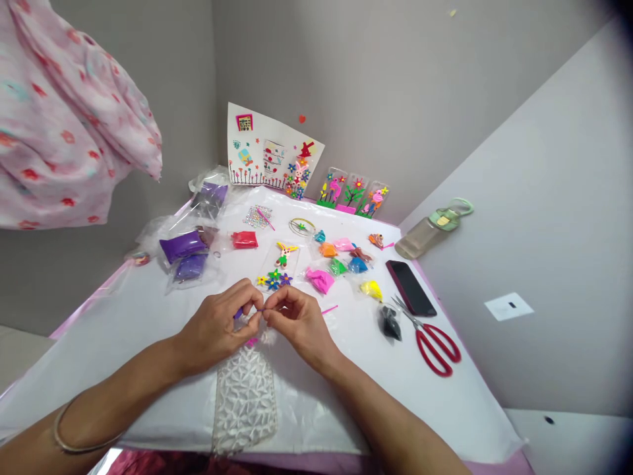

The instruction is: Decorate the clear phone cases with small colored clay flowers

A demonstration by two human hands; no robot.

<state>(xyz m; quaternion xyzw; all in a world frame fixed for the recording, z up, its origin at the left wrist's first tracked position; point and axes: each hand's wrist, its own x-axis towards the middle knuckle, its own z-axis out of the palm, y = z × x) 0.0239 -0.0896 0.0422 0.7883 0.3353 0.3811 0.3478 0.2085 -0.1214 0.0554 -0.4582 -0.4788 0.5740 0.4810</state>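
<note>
My left hand (222,326) is closed, with a lump of purple clay (238,313) showing between its fingers. The thumb and forefinger of my right hand (299,323) are pinched together and meet my left fingertips over a tiny purple bit of the same clay. Just beyond them lies a clear case bearing a clay rabbit (283,256) and several clay flowers (273,280). Below my hands a white textured mat (246,399) reaches towards the near edge. Something pink (252,342) peeks out under my left hand.
Bagged clay lies around: purple (182,246), red (245,239), pink (320,280), yellow (370,289) and black (390,323). Red-handled scissors (438,349), a phone (411,288) and a bottle (429,231) are at right. Decorated cases (352,192) and a drawn sheet (271,145) lean on the wall.
</note>
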